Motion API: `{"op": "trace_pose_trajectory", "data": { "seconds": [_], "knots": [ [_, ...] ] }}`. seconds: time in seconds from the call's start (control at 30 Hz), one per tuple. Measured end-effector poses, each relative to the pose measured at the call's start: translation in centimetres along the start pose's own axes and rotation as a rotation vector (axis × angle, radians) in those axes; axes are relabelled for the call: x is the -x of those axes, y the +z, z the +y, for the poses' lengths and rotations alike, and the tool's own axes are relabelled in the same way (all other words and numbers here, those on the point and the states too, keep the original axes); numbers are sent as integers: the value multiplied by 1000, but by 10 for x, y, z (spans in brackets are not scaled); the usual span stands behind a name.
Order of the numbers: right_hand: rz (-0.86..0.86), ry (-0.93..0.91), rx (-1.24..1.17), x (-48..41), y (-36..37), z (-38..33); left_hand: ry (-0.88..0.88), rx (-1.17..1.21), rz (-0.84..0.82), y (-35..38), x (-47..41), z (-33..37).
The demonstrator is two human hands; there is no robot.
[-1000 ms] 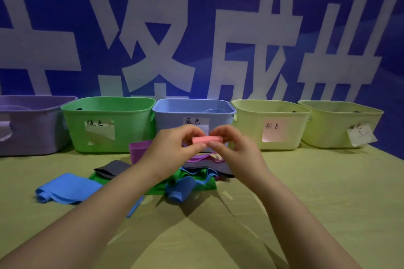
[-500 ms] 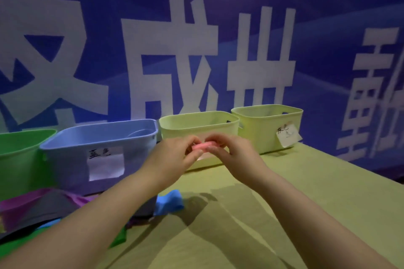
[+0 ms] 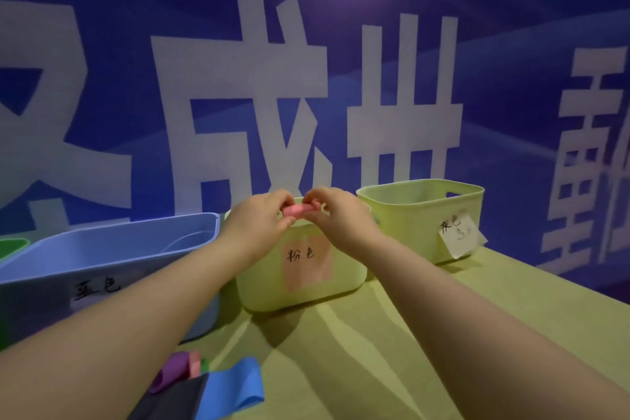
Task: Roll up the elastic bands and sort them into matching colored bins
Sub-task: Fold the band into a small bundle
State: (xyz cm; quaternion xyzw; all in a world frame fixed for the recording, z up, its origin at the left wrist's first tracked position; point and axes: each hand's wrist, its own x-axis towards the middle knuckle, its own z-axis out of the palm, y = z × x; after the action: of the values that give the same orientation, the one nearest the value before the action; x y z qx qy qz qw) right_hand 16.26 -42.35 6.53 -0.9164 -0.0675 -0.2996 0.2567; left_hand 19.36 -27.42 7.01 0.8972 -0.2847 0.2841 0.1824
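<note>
Far side: blue banner with huge white characters (image 3: pixel 272 95), spans the whole back. In front of it, a yellow-green counter (image 3: pixel 460 334) carries everything.

Bins along the far part of the counter, left to right:
- green plastic bin (image 3: pixel 12 245), only a sliver at the left edge
- big blue plastic bin (image 3: pixel 102 249), handwritten label on its near wall
- pale yellow-green plastic bin (image 3: pixel 266 293) with a pink paper label (image 3: pixel 308 264) marked 粉色, just beside the blue one
- second pale yellow-green bin (image 3: pixel 409 218), farther back and right, with a white paper note (image 3: pixel 458 237) hanging crooked off its near wall

Two bare forearms reach in from the near side. The left hand (image 3: pixel 259 220) and right hand (image 3: pixel 342 215) meet at the top rim of the pink-labelled bin. Grip on both sides is narrow: thumb and fingertips pinch a rolled pink elastic band (image 3: pixel 297 210), left hand on its left end, right hand on its right end. The roll lies roughly level between them, in the air and clear of the counter. It lines up with that bin's near rim; I cannot tell whether it is over the opening or just short of it.

Near left of the counter is a heap of unrolled bands, partly under the left forearm:
- flat blue elastic band (image 3: pixel 235 385) on the heap's right side
- dark grey band (image 3: pixel 170 402) touching it on the left
- curled purple band (image 3: pixel 170 373) behind those
- short pink strip (image 3: pixel 195 363) next to the purple one
- bit of green band (image 3: pixel 204 365) beside the pink strip
</note>
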Motion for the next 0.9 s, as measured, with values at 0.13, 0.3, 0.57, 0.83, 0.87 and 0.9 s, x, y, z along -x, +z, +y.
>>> {"op": "trace_pose_trajectory", "data": {
  "seconds": [0.13,0.3,0.57,0.83,0.87,0.9],
  "knots": [
    [-26,63,64,-6,9,4,-42,43,-23,4,0,-6],
    [31,63,112,8,2,-4,30,74,44,-8,15,-1],
    [73,4,-27,65,-4,-51,159,129,111,-45,65,20],
    [8,-74,-235,141,7,-133,23,218,159,-95,168,3],
    [-7,-87,-256,151,11,-144,2,231,167,-101,183,-1],
    [-21,-101,-268,159,17,-156,-13,237,175,-108,197,-6]
  ]
}}
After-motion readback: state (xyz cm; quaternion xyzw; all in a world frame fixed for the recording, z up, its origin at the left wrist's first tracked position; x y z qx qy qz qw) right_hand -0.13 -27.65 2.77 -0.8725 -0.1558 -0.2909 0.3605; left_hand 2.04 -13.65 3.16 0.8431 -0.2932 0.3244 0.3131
